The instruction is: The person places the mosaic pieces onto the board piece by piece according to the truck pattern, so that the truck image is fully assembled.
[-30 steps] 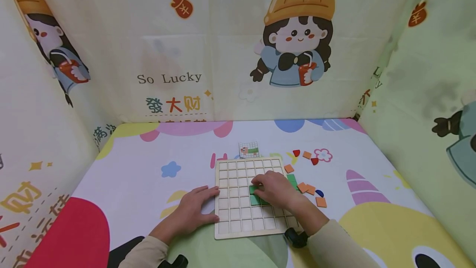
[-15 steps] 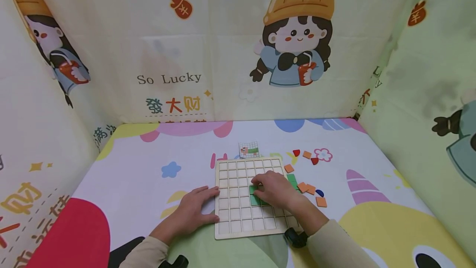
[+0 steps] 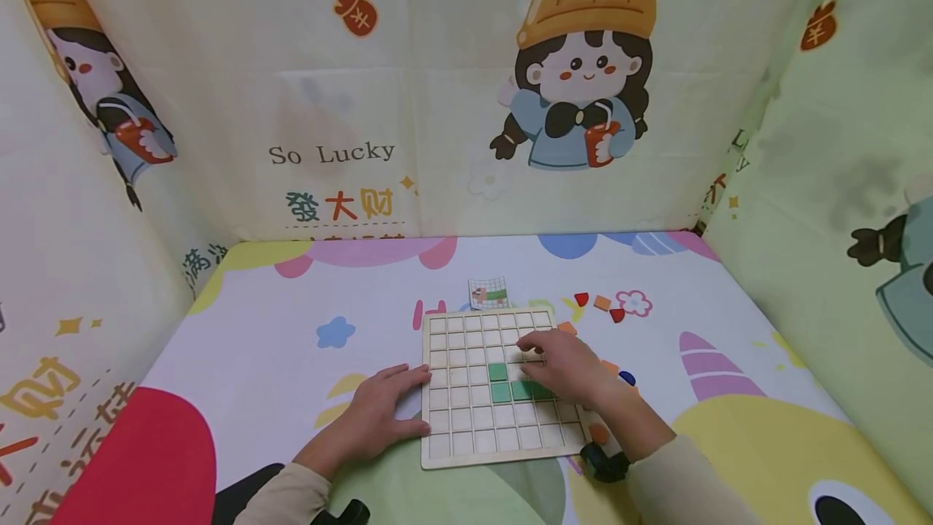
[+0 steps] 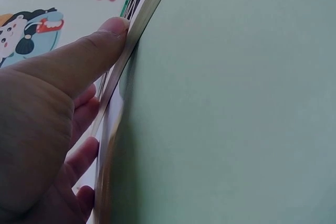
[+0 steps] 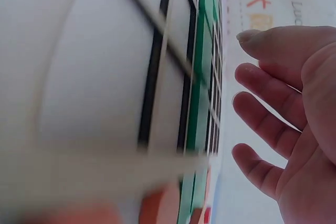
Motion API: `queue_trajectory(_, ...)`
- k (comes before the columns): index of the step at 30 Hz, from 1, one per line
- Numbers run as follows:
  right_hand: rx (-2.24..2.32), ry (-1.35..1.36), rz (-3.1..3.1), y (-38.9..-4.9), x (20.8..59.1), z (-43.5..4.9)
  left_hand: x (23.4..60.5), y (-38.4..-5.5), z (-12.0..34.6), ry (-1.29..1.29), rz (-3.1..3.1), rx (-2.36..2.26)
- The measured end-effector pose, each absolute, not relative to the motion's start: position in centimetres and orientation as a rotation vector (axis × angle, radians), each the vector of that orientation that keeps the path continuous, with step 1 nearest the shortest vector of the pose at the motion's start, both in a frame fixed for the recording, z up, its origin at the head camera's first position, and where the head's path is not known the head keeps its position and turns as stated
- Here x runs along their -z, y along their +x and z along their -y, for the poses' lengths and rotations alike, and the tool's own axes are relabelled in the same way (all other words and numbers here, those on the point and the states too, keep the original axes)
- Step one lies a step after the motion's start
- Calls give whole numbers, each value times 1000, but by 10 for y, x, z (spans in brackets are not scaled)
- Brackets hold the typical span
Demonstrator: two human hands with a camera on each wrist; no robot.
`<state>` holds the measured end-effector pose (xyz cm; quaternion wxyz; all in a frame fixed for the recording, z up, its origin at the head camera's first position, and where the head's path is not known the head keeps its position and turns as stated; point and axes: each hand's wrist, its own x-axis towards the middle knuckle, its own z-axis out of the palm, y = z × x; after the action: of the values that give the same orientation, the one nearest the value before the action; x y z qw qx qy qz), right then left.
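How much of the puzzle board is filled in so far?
Only a little. A few green tiles already sit in squares near the middle of the wooden grid board. The right hand hovers open above the board, while the left hand steadies its left edge. Most squares are bare, and orange tiles and red pieces wait beside it.

1. A cloth-draped enclosure surrounded the work surface on three sides, its pale yellow-green back wall (image 3: 408,87) printed with a cartoon girl (image 3: 579,79) in an orange hat.
2. The words "So Lucky" (image 3: 331,154) stood on that wall.
3. The table cover (image 3: 277,347) was white with pastel shapes, a red patch (image 3: 138,460) at the near left.
4. Light was soft and even.
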<state>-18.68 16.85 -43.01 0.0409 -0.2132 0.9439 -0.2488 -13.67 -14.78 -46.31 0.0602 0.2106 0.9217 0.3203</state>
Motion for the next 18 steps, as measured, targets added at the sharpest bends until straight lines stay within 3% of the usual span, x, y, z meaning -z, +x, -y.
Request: queue_trajectory(18,696,-410,-2941,-178,436,-232,463,-137,148,661,-2791,-967)
